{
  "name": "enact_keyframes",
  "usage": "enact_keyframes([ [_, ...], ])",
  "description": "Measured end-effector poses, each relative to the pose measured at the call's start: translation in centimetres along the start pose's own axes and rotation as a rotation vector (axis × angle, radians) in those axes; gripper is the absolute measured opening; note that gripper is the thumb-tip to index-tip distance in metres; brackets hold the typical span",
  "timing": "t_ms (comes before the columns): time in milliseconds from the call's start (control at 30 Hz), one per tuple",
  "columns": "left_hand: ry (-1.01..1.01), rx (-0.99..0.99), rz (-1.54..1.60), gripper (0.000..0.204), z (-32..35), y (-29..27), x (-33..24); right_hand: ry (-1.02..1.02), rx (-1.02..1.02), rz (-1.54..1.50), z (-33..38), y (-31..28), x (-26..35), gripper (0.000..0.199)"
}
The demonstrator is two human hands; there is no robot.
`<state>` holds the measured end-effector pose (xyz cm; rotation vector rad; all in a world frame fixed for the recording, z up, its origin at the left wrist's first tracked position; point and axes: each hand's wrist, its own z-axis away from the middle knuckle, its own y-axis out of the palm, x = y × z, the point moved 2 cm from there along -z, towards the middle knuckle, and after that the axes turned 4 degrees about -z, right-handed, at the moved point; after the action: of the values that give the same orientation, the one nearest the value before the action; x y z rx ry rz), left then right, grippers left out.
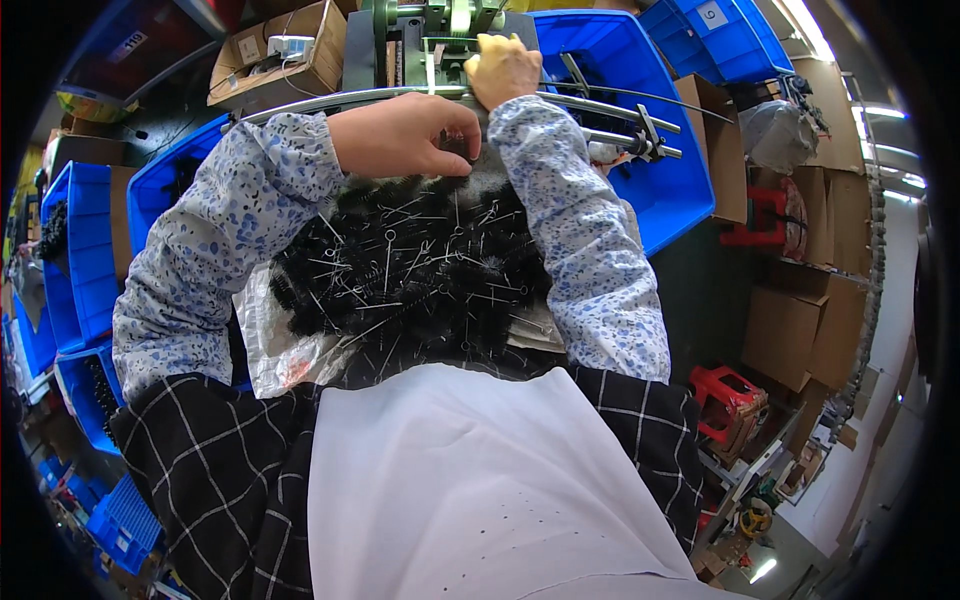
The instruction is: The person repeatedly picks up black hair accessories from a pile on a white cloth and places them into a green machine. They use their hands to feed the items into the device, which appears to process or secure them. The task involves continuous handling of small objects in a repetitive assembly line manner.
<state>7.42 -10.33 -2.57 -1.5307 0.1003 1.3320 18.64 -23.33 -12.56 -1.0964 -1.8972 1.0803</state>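
Observation:
A heap of black bristle brushes (400, 270) with twisted wire stems and ring ends lies in front of me. Over its far edge is my left hand (405, 135), its fingers curved and the thumb a little apart from them; dark bristles show in the gap, and I see nothing clearly held. Farther off, my right hand (503, 70) is at the front of a green and grey machine (440, 25), fingers curled in. Whatever it grips is hidden. Metal rods (590, 105) run crosswise by both hands.
Blue bins stand behind on the right (660, 150) and along the left (85, 250). An open cardboard box (280, 60) sits left of the machine. Clear plastic sheeting (275, 335) lies under the heap. Red stools (725, 400) and cartons (790, 335) are to the right.

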Motion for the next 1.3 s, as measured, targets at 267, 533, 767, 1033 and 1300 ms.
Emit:
enact_keyframes([
  [267,0.04,-0.1,0.015,0.02,-0.2,-0.6,0.7,-0.005,0.04,0.047,-0.2,-1.3,-2.1,0.021],
  [533,-0.048,-0.203,0.108,0.021,0.6,-0.8,3.9,0.169,0.188,0.013,-0.9,-1.3,-7.6,0.029],
  [767,0.064,-0.321,0.014,0.024,-0.1,0.3,3.6,0.079,0.227,0.161,-2.2,-3.0,-10.5,0.028],
  [1033,0.089,-0.603,-0.117,0.023,-2.6,1.2,4.3,-0.036,0.679,-0.914,3.2,-7.3,-1.2,0.035],
  [1300,0.126,-0.633,-0.173,0.017,-1.8,1.6,4.3,0.058,0.821,-1.22,4.0,-6.1,-0.7,0.035],
])
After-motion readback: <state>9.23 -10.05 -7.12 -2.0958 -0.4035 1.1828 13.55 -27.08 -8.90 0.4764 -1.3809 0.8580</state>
